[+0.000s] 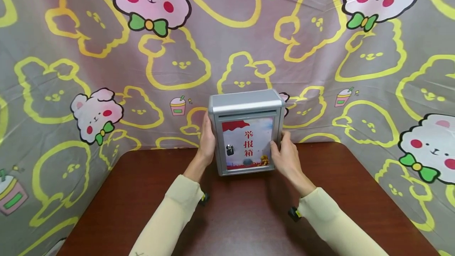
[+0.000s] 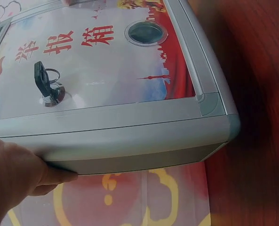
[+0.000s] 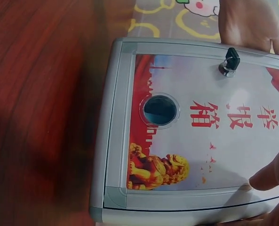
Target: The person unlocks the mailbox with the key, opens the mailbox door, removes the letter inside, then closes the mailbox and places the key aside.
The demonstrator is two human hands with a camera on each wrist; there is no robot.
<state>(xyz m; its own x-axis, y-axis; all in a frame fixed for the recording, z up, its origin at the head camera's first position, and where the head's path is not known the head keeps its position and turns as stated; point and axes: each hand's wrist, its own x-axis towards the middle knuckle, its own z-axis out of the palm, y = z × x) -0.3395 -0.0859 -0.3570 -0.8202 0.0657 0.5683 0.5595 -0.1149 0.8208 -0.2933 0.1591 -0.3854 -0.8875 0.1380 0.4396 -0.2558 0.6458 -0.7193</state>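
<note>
A silver-grey metal report box [image 1: 247,106] with red Chinese characters on its front stands upright between both hands, its lower edge close over the table. My left hand [image 1: 207,139] holds its left side, fingers reaching toward the back edge in the left wrist view. My right hand [image 1: 287,155] grips the right side, with the thumb [image 3: 264,178] on the front frame and the other fingers round the side. A black-headed key [image 2: 44,80] sits in the lock on the front. Low on the panel is a round window [image 3: 160,111], and a slot runs under the lid.
The dark red-brown wooden table [image 1: 149,204] reaches back to a patterned cloth [image 1: 241,42] hung behind and along both sides. Close behind the box is the back cloth. Small black wrist devices [image 1: 294,213] show under the sleeves.
</note>
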